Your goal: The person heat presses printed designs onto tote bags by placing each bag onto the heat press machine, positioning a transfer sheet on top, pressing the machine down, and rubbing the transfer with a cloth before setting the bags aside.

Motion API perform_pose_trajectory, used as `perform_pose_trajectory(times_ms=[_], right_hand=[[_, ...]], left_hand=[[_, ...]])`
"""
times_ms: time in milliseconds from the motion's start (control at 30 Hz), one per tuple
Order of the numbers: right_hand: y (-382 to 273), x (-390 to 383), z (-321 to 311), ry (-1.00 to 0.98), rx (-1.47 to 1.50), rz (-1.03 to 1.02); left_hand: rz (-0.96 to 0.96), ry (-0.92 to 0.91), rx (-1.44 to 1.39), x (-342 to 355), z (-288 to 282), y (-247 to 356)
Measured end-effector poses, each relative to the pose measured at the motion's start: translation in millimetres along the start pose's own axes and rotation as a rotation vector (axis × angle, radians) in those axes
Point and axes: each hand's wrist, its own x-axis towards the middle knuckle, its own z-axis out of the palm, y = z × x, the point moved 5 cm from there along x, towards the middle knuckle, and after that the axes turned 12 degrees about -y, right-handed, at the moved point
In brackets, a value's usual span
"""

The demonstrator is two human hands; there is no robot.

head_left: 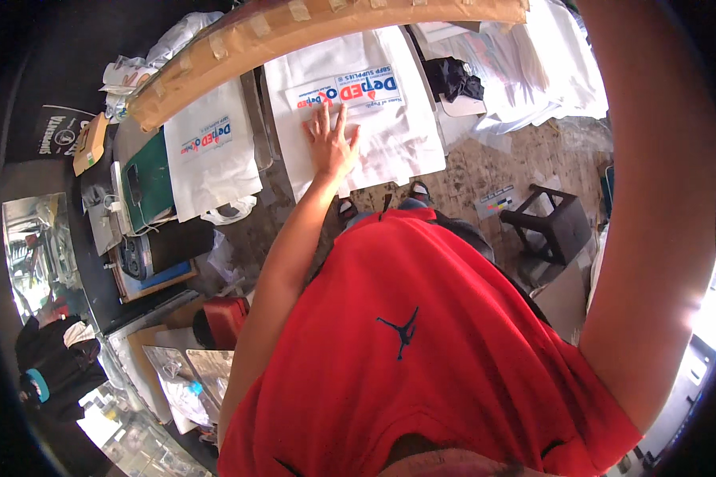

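Note:
My left hand (332, 147) lies flat with spread fingers on a white fabric bag (406, 151). The fingertips rest at the lower edge of its blue and red print (367, 86). Above the bag, a long bar wrapped in brown tape (326, 22) runs across the top of the view, raised and tilted. My right arm (652, 199) reaches up along the right side, and its hand is beyond the top edge. What that hand touches is hidden. Left of the bag lies a second white bag (215, 179) with a similar print.
A dark stool (553, 222) stands on the floor at the right. White bags and sheets (541, 71) are heaped at the far right, beside crumpled black material (453, 78). A phone (134, 184) lies on a green sheet (153, 171) at the left.

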Motion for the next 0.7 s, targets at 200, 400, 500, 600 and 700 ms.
perform_pose_trajectory(times_ms=[200, 400, 500, 600, 700], right_hand=[[-3.5, 0.7, -1.4, 0.005, -0.023, -0.003], [-5.6, 2.9, -3.3, 0.005, -0.055, 0.000], [-9.3, 6.9, -2.7, 0.011, -0.072, -0.007], [-10.4, 9.6, -2.5, 0.022, -0.093, -0.007], [-12.0, 11.8, -4.8, 0.069, -0.127, -0.012]], left_hand=[[0.003, -0.013, 0.014, 0.4, 3.5, -0.9], [-0.005, -0.042, 0.062, 2.5, 2.1, -1.0], [-0.015, -0.065, 0.078, 3.1, 2.1, -5.1], [-0.049, -0.066, 0.093, 2.8, -23.4, 10.3], [-0.074, -0.230, -0.186, -16.9, -65.8, 44.5]])
